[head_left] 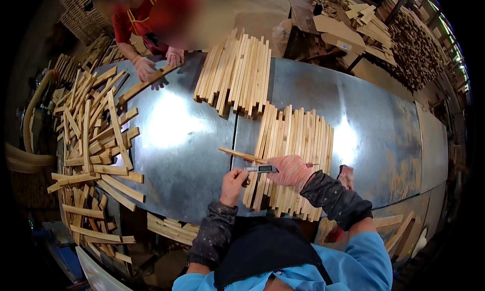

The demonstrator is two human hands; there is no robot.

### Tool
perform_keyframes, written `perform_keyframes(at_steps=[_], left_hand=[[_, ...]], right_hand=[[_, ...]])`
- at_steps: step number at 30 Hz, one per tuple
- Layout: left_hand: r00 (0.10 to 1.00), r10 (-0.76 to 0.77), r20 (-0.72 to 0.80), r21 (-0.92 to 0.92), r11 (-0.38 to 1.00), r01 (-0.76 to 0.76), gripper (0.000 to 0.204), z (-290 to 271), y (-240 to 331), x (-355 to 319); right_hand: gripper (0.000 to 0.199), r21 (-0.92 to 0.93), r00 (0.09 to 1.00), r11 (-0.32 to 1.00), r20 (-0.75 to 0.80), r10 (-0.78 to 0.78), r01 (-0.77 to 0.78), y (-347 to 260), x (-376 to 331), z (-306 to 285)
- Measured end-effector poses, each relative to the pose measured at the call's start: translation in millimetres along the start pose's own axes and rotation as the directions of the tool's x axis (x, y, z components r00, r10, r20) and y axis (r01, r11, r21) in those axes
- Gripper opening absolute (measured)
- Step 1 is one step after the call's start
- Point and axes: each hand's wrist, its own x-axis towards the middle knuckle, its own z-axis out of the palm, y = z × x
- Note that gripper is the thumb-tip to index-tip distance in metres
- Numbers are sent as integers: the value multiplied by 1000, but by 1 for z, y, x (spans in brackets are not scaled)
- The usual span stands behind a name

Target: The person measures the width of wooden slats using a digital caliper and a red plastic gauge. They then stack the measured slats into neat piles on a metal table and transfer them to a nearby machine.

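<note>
My right hand [292, 170], in a pink knit glove, is closed around a digital caliper [263, 168] with a small dark display. A thin wooden strip [237, 153] juts out to the left from beside that hand; whether the hand grips it too is hidden. My left hand [231, 187] is bare, its fingers pinched at the caliper's left end. Below both hands lies a near stack of wooden slats [293, 134], side by side. Past the right glove shows a small red thing [309, 164] that I cannot make out.
A loose glove [346, 176] lies on the metal table [364, 109] right of the near slats. Another slat stack [235, 71] sits farther off. At left is a jumbled slat pile [93, 134]. A co-worker in red [161, 18] holds a wooden board [146, 83] across the table.
</note>
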Motion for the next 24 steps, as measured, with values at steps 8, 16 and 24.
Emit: perform_keyframes(at_steps=[8,16,24], left_hand=[[962,-94,257,-257,953,162,37,10,36,-21],[992,105,69,97,989,-112,34,22,43,-42],[926,376,-29,443,835,-326,25,33,45,-48]], right_hand=[[52,145,988,989,-151,5,17,-14,-21,17],[42,581,989,810,-150,16,76,-28,9,-1],[27,860,995,502,82,51,-96,-38,27,23]])
